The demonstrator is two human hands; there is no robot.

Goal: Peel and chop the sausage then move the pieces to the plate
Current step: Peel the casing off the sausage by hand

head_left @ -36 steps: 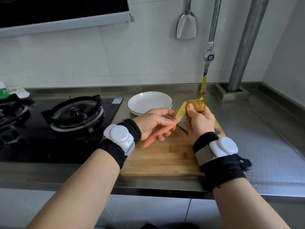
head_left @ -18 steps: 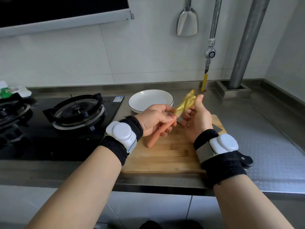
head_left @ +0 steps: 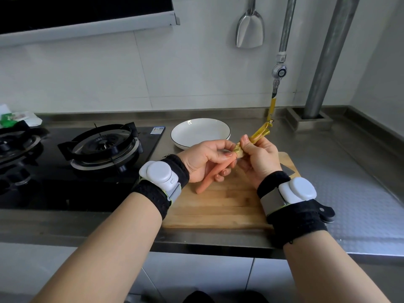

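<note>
Fingers [head_left: 244, 142] of the right hand [head_left: 260, 158] pinch the yellow casing [head_left: 260, 134] low down, right at the sausage tip, the loose strip trailing up and away from the cutting board [head_left: 218, 206]. A second ago that same hand gripped the casing farther out along the strip, higher above the board; it has now shifted its hold down to the root. The left hand [head_left: 205, 159] curls around the upper part of the sausage [head_left: 206, 182], thumb on top, holding it slanted over the board, its bare pink lower end hanging just above the wood. That grip looks unchanged from the earlier frames.

The peel appears nearly finished: only the top end seems to hold the casing, and the fresh pinch suggests a last tug to free it. Chopping has not begun. Beyond the board on the steel desk [head_left: 349, 182] sits the white plate [head_left: 185, 136], holding nothing. A dark knife handle [head_left: 326, 213] shows at the board's right edge, behind the right wrist.
</note>
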